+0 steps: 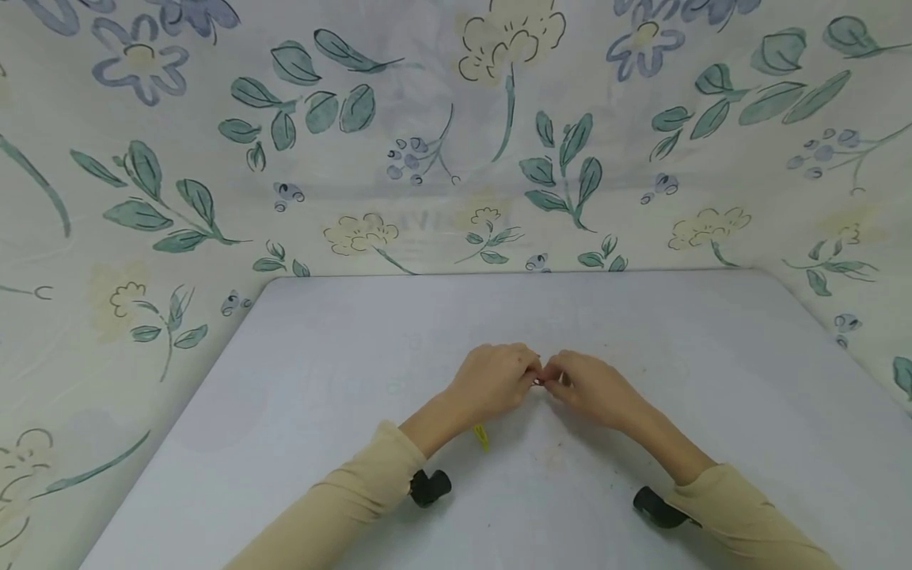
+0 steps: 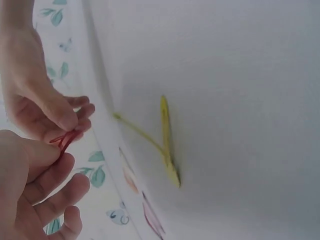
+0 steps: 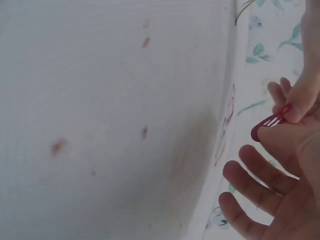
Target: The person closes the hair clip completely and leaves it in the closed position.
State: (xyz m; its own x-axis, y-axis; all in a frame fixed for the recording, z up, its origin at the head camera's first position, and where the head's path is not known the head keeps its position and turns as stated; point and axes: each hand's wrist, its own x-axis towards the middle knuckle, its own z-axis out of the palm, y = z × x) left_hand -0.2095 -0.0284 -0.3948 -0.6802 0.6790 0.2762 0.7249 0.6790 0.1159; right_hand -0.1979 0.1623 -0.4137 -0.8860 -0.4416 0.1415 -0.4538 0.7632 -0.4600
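Observation:
Above the middle of the white table, both hands meet at a small red snap hair clip [image 3: 267, 121]. My left hand [image 1: 499, 376] pinches one end between thumb and index finger, its other fingers loosely bent in the left wrist view. From the other side, the thumb and index finger of my right hand [image 1: 594, 388] pinch the same clip, its remaining fingers spread in the right wrist view. Fingers hide part of the clip. A yellow snap hair clip [image 2: 167, 145] lies on the table below my left wrist, its thin tongue swung out from the frame.
The white table [image 1: 356, 332] has a few small brownish marks near the right hand. Floral cloth [image 1: 427, 198] hangs behind and at the sides. Black wrist-worn devices show beneath the left sleeve [image 1: 356, 491] and right sleeve [image 1: 748, 507].

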